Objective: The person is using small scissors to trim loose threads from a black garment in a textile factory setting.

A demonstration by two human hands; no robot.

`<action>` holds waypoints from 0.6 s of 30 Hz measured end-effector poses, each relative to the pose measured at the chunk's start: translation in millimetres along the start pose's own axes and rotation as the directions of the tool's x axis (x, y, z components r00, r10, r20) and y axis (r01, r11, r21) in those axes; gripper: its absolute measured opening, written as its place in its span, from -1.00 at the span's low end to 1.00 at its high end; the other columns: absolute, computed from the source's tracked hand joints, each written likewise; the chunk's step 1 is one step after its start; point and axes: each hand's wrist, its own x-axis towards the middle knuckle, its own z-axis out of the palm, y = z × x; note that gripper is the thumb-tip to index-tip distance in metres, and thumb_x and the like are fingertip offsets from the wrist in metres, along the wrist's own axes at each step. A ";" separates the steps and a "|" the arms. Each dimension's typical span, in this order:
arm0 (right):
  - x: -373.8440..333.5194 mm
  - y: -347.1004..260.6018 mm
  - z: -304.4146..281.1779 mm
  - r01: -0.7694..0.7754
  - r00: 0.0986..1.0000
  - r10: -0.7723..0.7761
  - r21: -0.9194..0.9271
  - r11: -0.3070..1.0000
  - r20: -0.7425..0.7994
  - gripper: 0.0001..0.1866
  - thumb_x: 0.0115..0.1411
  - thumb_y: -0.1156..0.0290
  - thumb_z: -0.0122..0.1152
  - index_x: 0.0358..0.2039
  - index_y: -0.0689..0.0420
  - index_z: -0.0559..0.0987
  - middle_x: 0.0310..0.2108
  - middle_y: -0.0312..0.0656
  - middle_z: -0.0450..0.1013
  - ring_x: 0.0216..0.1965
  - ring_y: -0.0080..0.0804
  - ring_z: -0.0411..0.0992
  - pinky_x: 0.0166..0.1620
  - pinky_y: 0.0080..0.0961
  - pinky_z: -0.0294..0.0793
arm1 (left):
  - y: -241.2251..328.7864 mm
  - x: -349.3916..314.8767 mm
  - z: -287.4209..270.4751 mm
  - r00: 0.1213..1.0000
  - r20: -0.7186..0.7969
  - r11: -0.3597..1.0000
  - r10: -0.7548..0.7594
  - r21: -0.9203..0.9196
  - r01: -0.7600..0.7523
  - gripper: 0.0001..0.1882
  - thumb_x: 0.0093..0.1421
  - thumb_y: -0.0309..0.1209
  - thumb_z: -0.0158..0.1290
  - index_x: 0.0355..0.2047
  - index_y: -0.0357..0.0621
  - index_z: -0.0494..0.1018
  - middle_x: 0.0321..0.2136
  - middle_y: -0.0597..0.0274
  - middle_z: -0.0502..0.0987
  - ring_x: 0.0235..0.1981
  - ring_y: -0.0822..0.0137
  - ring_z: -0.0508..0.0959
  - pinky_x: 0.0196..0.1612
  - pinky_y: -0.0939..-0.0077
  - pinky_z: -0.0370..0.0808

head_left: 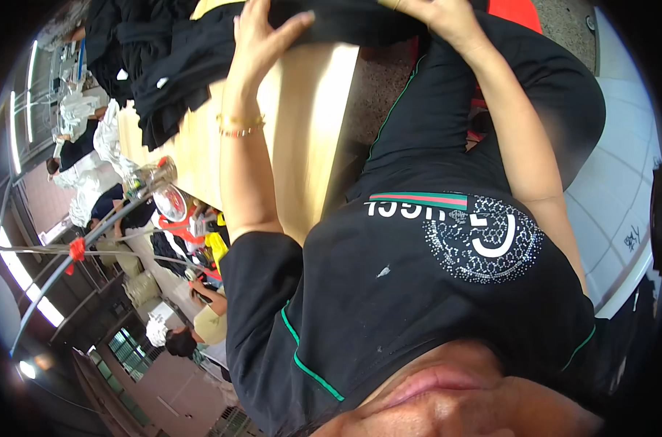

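Note:
A stretch of black cloth (353, 23) runs along the upper edge, over the end of a light wooden table and toward my lap. My left hand (268, 33) rests on it with the thumb spread away from the fingers, whose tips reach the picture's edge. Farther right, my right hand (444, 16) is at the cloth's other end. One of its digits stretches left over the fabric; the other fingers are cut off by the upper edge. More black garments (152, 54) lie bunched on the table to the left of my left hand.
The pale wooden tabletop (302, 124) lies under my left forearm. White tiling or panels (600, 146) are on my right, and something red (517, 13) shows behind my leg. On the left, several people work among white cloth piles (87, 193); a metal pole (50, 291) crosses there.

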 end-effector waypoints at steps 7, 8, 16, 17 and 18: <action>-12.8 41.2 -1.8 -0.003 0.990 0.108 -0.769 0.639 0.087 -0.42 -0.05 0.11 0.53 -0.07 0.16 0.59 -0.41 -0.18 0.48 -0.29 -0.26 0.53 -0.15 -0.26 0.54 | -27.5 -38.5 -12.7 0.984 -0.074 0.975 -0.163 -0.166 0.149 -0.68 0.13 -0.61 0.19 -0.07 -0.14 0.59 -0.16 0.14 0.58 -0.11 0.20 0.57 0.04 0.41 0.47; -11.7 51.6 -8.9 0.002 0.982 0.148 -0.796 0.606 0.115 -0.59 0.04 0.27 0.43 -0.12 0.17 0.59 -0.47 -0.21 0.47 -0.34 -0.38 0.54 -0.17 -0.35 0.55 | -25.3 -40.7 -14.7 0.987 -0.083 0.981 -0.141 -0.144 0.128 -0.67 0.14 -0.68 0.14 -0.07 -0.17 0.58 -0.22 0.20 0.55 -0.19 0.31 0.56 -0.03 0.56 0.46; -5.6 -67.4 -45.1 -0.377 0.782 0.167 0.242 0.894 0.600 -0.86 0.11 0.51 0.45 -0.37 0.29 0.66 -0.47 -0.36 0.52 -0.44 -0.61 0.40 -0.32 -0.61 0.36 | -21.2 -81.8 -131.0 0.975 -0.021 0.804 -0.222 -0.570 0.170 -0.70 0.30 -0.60 0.07 0.04 -0.37 0.52 -0.05 0.16 0.59 -0.01 0.34 0.58 0.17 0.48 0.45; -11.9 -80.2 -42.0 -0.334 0.785 0.055 0.346 0.877 0.617 -0.87 0.13 0.52 0.43 -0.35 0.31 0.67 -0.46 -0.35 0.53 -0.44 -0.60 0.41 -0.31 -0.61 0.36 | -15.9 -83.0 -142.5 0.981 -0.048 0.810 -0.187 -0.572 0.127 -0.71 0.29 -0.60 0.08 0.01 -0.39 0.53 -0.05 0.13 0.59 -0.01 0.32 0.58 0.18 0.44 0.44; -14.3 -92.6 -31.7 -0.294 0.770 -0.074 0.456 0.840 0.634 -0.88 0.15 0.53 0.41 -0.33 0.32 0.67 -0.44 -0.33 0.54 -0.43 -0.59 0.41 -0.31 -0.61 0.37 | 0.6 -81.6 -160.1 0.983 -0.079 0.814 -0.168 -0.574 0.093 -0.78 0.25 -0.62 0.15 -0.08 -0.35 0.58 -0.14 0.18 0.62 -0.08 0.39 0.58 0.12 0.50 0.45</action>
